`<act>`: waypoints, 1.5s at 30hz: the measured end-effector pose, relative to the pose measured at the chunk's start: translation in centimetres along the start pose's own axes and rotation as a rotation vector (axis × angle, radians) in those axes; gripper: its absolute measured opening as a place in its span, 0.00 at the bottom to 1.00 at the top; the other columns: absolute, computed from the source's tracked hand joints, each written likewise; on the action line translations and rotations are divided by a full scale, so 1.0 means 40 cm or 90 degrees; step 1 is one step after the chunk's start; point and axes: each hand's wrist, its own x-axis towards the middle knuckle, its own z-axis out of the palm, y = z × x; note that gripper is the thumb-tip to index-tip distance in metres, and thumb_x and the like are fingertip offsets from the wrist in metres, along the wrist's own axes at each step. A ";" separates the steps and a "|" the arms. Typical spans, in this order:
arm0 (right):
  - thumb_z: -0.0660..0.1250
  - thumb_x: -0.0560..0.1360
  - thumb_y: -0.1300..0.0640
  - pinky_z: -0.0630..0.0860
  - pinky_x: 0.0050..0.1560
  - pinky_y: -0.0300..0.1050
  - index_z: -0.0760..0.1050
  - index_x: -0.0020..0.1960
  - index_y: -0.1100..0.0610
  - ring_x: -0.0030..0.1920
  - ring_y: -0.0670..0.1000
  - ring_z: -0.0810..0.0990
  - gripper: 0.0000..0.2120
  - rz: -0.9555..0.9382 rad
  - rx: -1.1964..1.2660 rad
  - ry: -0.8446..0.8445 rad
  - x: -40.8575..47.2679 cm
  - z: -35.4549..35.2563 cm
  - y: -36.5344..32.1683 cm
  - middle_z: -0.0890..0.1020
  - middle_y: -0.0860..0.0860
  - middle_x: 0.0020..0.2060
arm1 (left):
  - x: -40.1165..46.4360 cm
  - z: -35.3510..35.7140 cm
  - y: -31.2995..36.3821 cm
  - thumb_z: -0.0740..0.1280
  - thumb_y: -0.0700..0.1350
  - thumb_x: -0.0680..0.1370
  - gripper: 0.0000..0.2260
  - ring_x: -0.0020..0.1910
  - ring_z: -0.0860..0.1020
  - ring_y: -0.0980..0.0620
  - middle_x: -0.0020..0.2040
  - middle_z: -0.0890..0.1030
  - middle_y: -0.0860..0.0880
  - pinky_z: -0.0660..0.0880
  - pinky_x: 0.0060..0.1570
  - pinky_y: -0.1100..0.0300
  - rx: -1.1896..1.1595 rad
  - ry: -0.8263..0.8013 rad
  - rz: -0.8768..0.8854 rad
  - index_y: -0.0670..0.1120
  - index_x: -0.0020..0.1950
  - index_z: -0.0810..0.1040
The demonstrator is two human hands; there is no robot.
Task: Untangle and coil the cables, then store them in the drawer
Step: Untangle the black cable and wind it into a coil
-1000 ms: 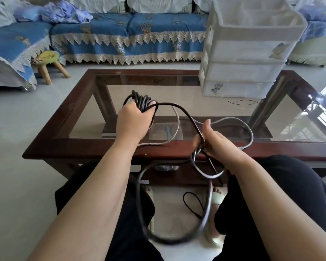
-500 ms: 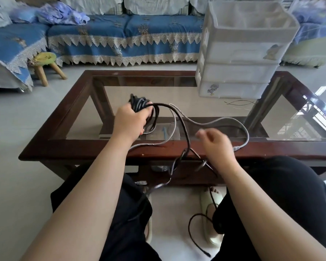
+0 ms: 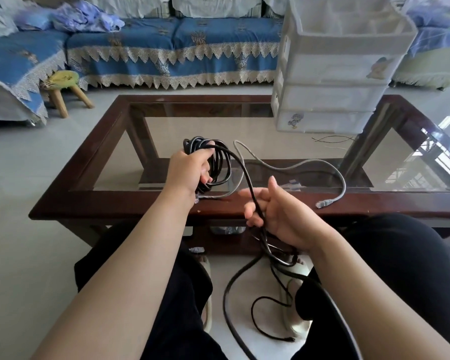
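My left hand (image 3: pixel 189 168) grips a coil of thick black cable (image 3: pixel 218 162) above the glass table's near edge. One strand runs from the coil down through my right hand (image 3: pixel 276 211), whose fingers curl loosely round it, palm turned up. Below, the black cable hangs in loose loops to the floor (image 3: pixel 229 302) between my knees. A grey network cable (image 3: pixel 309 165) lies across the glass, its clear plug (image 3: pixel 322 203) on the wooden frame. The white plastic drawer unit (image 3: pixel 333 97) stands at the table's far right, drawers closed.
The glass-topped table with a dark wooden frame (image 3: pixel 115 206) is right before my knees. A thin black wire (image 3: pixel 333 139) lies in front of the drawer unit. A blue-covered sofa (image 3: pixel 172 48) and a small wooden stool (image 3: pixel 63 92) stand behind.
My right hand let the strand go, then turned palm up and caught it lower, near the table edge. The hanging loops have dropped toward the floor. My left hand kept its grip on the coil.
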 end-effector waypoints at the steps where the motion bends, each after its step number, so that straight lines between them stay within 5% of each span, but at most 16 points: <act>1: 0.56 0.70 0.33 0.70 0.49 0.46 0.71 0.62 0.61 0.32 0.48 0.71 0.36 0.016 0.007 -0.020 -0.003 -0.011 0.006 0.79 0.53 0.37 | 0.002 -0.004 -0.005 0.65 0.43 0.79 0.08 0.20 0.65 0.55 0.19 0.66 0.53 0.72 0.35 0.57 -0.009 0.013 -0.012 0.41 0.43 0.78; 7: 0.66 0.68 0.31 0.75 0.48 0.50 0.67 0.68 0.65 0.42 0.55 0.77 0.44 0.017 0.245 -0.160 -0.022 -0.075 -0.006 0.79 0.61 0.45 | 0.012 -0.009 -0.007 0.65 0.43 0.79 0.05 0.21 0.64 0.56 0.20 0.66 0.54 0.70 0.33 0.59 -0.095 0.043 -0.074 0.45 0.45 0.79; 10: 0.58 0.73 0.31 0.70 0.59 0.51 0.58 0.74 0.65 0.52 0.58 0.76 0.45 -0.015 0.398 -0.253 -0.022 -0.099 -0.006 0.75 0.64 0.57 | 0.025 -0.012 -0.013 0.65 0.44 0.79 0.06 0.21 0.65 0.56 0.20 0.67 0.54 0.71 0.34 0.59 -0.078 0.053 -0.090 0.44 0.43 0.78; 15: 0.58 0.71 0.31 0.70 0.53 0.45 0.67 0.70 0.64 0.53 0.56 0.76 0.42 -0.110 0.495 -0.172 -0.026 -0.105 -0.013 0.69 0.65 0.68 | 0.039 -0.009 -0.023 0.67 0.47 0.79 0.12 0.22 0.65 0.56 0.19 0.67 0.53 0.72 0.36 0.59 -0.071 0.083 -0.180 0.45 0.37 0.73; 22: 0.59 0.63 0.22 0.62 0.36 0.36 0.67 0.63 0.59 0.38 0.49 0.70 0.46 -0.148 0.543 -0.005 -0.038 -0.066 -0.029 0.76 0.58 0.58 | 0.040 -0.025 -0.027 0.65 0.44 0.79 0.21 0.20 0.64 0.56 0.21 0.65 0.54 0.72 0.30 0.66 -0.350 0.012 -0.302 0.47 0.27 0.65; 31: 0.71 0.59 0.30 0.60 0.33 0.33 0.65 0.61 0.58 0.36 0.45 0.66 0.43 -0.167 0.488 -0.030 -0.055 -0.042 -0.057 0.74 0.61 0.59 | 0.057 -0.063 -0.013 0.64 0.43 0.79 0.21 0.19 0.65 0.57 0.21 0.64 0.55 0.72 0.32 0.64 -0.434 0.086 -0.270 0.48 0.26 0.63; 34: 0.78 0.58 0.39 0.57 0.24 0.31 0.68 0.58 0.60 0.29 0.41 0.62 0.39 -0.135 0.372 0.075 -0.053 -0.042 -0.064 0.76 0.52 0.42 | 0.065 -0.070 -0.010 0.64 0.43 0.78 0.21 0.19 0.65 0.57 0.21 0.64 0.55 0.71 0.33 0.62 -0.429 0.121 -0.264 0.48 0.26 0.63; 37: 0.76 0.66 0.50 0.55 0.19 0.32 0.75 0.48 0.59 0.24 0.42 0.60 0.18 -0.082 0.031 0.268 -0.053 -0.021 -0.064 0.67 0.46 0.28 | 0.075 -0.083 -0.001 0.63 0.43 0.78 0.18 0.23 0.67 0.57 0.24 0.65 0.54 0.73 0.36 0.61 -0.434 0.154 -0.263 0.48 0.28 0.64; 39: 0.73 0.71 0.54 0.61 0.22 0.34 0.80 0.44 0.57 0.24 0.42 0.64 0.07 -0.123 -0.144 0.460 -0.063 -0.034 -0.072 0.71 0.45 0.25 | 0.080 -0.108 0.007 0.63 0.42 0.78 0.16 0.25 0.70 0.55 0.26 0.68 0.54 0.74 0.36 0.63 -0.492 0.189 -0.252 0.47 0.30 0.65; 42: 0.71 0.74 0.50 0.77 0.38 0.40 0.81 0.43 0.54 0.33 0.44 0.76 0.07 -0.212 -0.129 0.744 -0.106 -0.117 -0.087 0.80 0.44 0.30 | 0.087 -0.168 0.021 0.61 0.41 0.78 0.17 0.26 0.73 0.54 0.20 0.69 0.54 0.71 0.40 0.61 -0.532 0.286 -0.216 0.47 0.30 0.62; 45: 0.64 0.78 0.47 0.66 0.23 0.38 0.81 0.48 0.54 0.24 0.46 0.66 0.12 -0.177 -0.056 0.748 -0.120 -0.159 -0.092 0.71 0.43 0.22 | 0.085 -0.178 0.020 0.61 0.41 0.77 0.17 0.28 0.74 0.54 0.21 0.69 0.54 0.71 0.41 0.59 -0.532 0.300 -0.203 0.47 0.29 0.62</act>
